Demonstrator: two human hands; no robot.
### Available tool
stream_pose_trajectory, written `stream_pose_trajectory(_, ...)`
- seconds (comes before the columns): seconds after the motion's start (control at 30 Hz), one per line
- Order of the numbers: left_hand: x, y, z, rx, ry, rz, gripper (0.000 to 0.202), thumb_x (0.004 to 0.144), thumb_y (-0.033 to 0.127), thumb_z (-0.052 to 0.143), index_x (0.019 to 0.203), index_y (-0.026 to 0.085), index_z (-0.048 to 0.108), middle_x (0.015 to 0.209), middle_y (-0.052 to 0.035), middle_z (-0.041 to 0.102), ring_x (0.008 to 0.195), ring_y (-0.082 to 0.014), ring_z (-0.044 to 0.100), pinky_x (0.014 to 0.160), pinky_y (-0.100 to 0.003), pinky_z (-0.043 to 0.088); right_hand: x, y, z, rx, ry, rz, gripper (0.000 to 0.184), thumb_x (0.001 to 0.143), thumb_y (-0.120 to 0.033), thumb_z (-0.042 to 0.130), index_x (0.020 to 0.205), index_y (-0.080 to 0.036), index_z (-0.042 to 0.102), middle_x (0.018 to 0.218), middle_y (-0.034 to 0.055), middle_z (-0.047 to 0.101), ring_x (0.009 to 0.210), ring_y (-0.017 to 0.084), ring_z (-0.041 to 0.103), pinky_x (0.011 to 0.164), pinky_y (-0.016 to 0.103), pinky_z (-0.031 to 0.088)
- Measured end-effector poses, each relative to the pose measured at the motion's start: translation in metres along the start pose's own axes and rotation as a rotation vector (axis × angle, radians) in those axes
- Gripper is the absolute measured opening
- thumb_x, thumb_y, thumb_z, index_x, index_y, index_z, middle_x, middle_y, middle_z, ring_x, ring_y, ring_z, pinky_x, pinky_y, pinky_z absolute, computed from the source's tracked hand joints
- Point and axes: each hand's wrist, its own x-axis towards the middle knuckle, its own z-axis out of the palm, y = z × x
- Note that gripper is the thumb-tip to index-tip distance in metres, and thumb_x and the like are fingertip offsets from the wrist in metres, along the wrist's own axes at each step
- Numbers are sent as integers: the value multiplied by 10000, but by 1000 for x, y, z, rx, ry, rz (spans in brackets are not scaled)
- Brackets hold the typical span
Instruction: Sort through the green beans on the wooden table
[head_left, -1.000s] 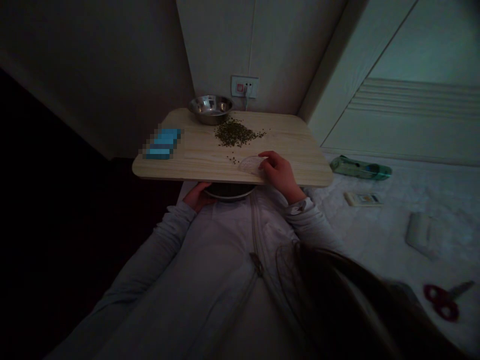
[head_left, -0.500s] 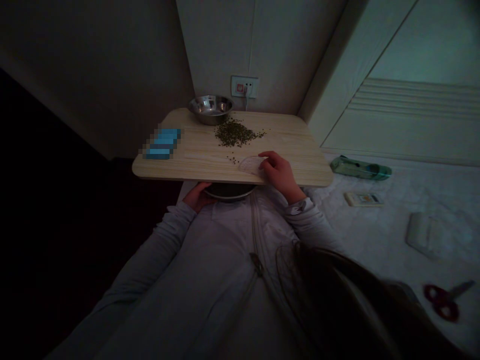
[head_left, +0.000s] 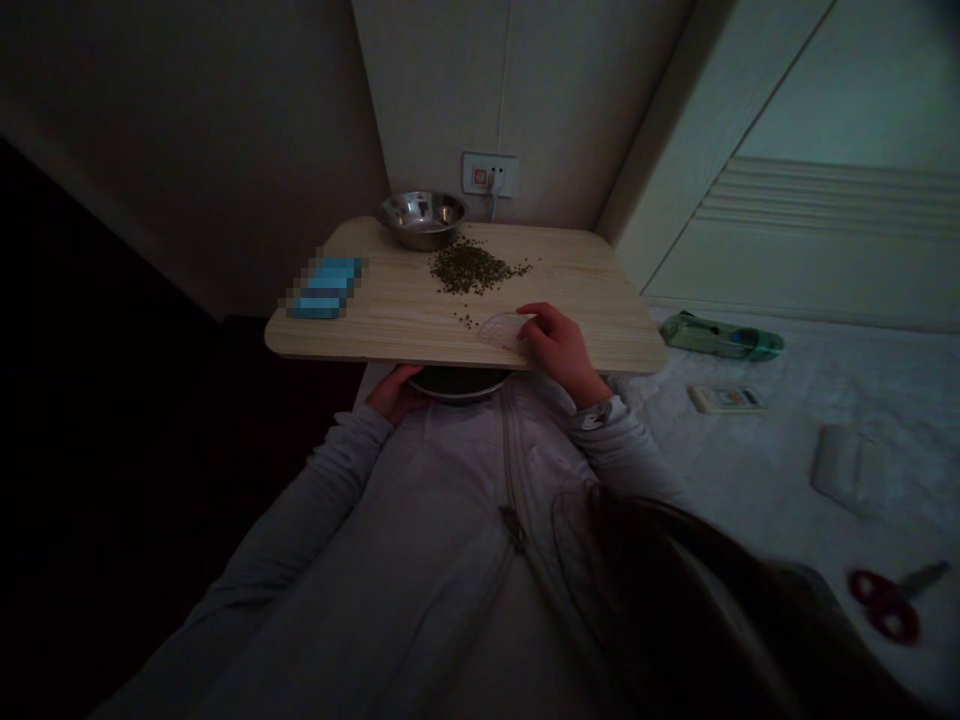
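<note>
My right hand (head_left: 559,347) rests on the near edge of a small wooden table (head_left: 600,300), fingers closed on a thin clear plastic piece (head_left: 501,328). A few dark green beans (head_left: 466,320) lie just left of that piece. A larger pile of beans (head_left: 471,268) sits at the table's middle. My left hand (head_left: 395,393) is below the table's near edge, holding the rim of a bowl (head_left: 457,383) that is mostly hidden under the tabletop. An empty steel bowl (head_left: 421,216) stands at the far edge.
A blue blurred flat object (head_left: 324,286) lies at the table's left. On the white bed to the right are a green bottle (head_left: 718,336), a remote (head_left: 726,398), a pale box (head_left: 844,468) and red scissors (head_left: 889,598). A wall socket (head_left: 489,173) sits behind the table.
</note>
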Motion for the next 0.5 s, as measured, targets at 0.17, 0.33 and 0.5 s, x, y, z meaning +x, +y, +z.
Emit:
stream_pose_trajectory(0.17, 0, 0, 0, 19, -10, -10, 152, 648, 195, 549, 797, 179, 567, 684, -6, 610, 601, -138, 573, 460, -241, 491, 0, 0, 0, 4, -1, 1, 315, 709, -222, 405, 974, -169, 566, 647, -2, 592, 587, 130, 502, 595, 262, 385)
stream_pose_trajectory(0.33, 1, -1, -2, 17, -6, -12, 169, 642, 205, 552, 809, 178, 565, 687, -9, 610, 617, -144, 581, 482, -251, 500, -1, -2, -1, 1, 2, 3, 307, 709, -219, 408, 966, -174, 570, 642, -3, 595, 582, 128, 503, 582, 255, 381)
stream_pose_trajectory(0.5, 2, -1, -2, 34, 0, -3, 223, 644, 218, 556, 863, 182, 576, 725, -20, 626, 665, -163, 594, 480, -256, 501, -1, -3, -1, -22, -1, 6, 311, 716, -218, 403, 976, -171, 567, 651, 0, 602, 578, 128, 495, 584, 257, 379)
